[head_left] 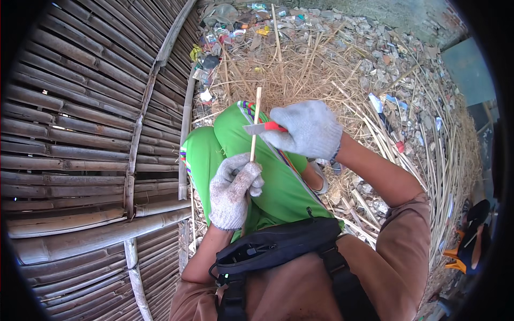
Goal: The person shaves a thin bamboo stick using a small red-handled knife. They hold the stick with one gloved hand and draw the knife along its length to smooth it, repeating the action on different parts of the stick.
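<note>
Gripping a thin, pale stick [257,104], the left hand [235,187], in a whitish knitted glove, has its fingers curled and its thumb pressed along the stick's lower end. The stick stands nearly upright in view, leaning slightly to the right at the top, above the person's lap. The right hand [310,128], gloved in the same fabric, holds a knife [266,127] by its red handle, fingers closed around it. The blade points left and crosses the stick about midway along its visible length; whether it cuts into the surface cannot be told.

Beneath the hands are bright green trousers [278,187] with a multicoloured side stripe, the knees bent. A black bag [278,243] rests against the person's front, near the left wrist.

Dry, straw-like strips [289,80] lie on the ground beyond the knees, mixed with stones and coloured litter toward the ground's far left corner. Long pale sticks [441,171] lie along the ground's right edge. A wall of bamboo slats [80,134] borders its left edge, just beside the person.
</note>
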Demonstrator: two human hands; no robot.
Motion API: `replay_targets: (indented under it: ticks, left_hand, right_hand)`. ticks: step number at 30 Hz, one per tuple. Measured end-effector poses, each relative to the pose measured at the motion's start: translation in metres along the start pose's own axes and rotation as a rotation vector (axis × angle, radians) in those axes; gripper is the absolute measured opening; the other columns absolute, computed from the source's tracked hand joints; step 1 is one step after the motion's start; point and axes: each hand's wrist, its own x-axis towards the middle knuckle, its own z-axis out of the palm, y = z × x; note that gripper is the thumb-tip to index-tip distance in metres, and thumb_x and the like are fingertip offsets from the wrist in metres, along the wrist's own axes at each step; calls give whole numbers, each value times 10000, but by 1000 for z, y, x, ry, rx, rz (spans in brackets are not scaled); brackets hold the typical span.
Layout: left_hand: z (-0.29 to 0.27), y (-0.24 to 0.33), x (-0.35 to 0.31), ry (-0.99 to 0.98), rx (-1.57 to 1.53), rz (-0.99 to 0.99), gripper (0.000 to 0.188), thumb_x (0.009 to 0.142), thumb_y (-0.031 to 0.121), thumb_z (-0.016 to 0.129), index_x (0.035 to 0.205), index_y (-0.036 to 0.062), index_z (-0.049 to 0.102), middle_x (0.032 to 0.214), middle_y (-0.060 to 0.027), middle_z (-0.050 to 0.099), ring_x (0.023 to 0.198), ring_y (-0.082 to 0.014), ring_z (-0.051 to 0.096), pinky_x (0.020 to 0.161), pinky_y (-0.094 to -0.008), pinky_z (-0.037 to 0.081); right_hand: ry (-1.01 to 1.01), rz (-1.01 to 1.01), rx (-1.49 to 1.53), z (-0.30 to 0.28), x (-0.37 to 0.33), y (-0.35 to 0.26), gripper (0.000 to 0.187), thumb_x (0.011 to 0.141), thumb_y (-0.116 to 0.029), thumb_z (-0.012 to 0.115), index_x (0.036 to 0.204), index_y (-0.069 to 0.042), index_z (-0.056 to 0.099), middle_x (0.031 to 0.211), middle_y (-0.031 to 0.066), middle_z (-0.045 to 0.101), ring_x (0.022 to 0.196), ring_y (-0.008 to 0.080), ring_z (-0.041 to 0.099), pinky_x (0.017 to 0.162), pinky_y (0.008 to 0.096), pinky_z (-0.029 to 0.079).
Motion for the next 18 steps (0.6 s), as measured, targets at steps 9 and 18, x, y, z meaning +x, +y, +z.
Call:
replay_targets:
  ticks: [9,18]
  left_hand:
    - [0,-4,-7,-28,-46,-19,248,1018,-10,712,1258,-30,649,970,-130,718,745,-163,656,624,-293,514]
    - [-3,-4,-4,-3,-30,-37,241,1019,-11,716,1249,-21,644,1003,-143,712,768,-180,664,638,-303,520]
  right_hand:
    - [146,199,-169,-40,32,68,506,1053,-589,579,898,-126,712,739,137,711,657,363,736,592,491,588]
    - [-27,84,-140,-10,10,10,548,1051,-612,569,816,-130,677,731,140,707,696,330,751,601,475,595]
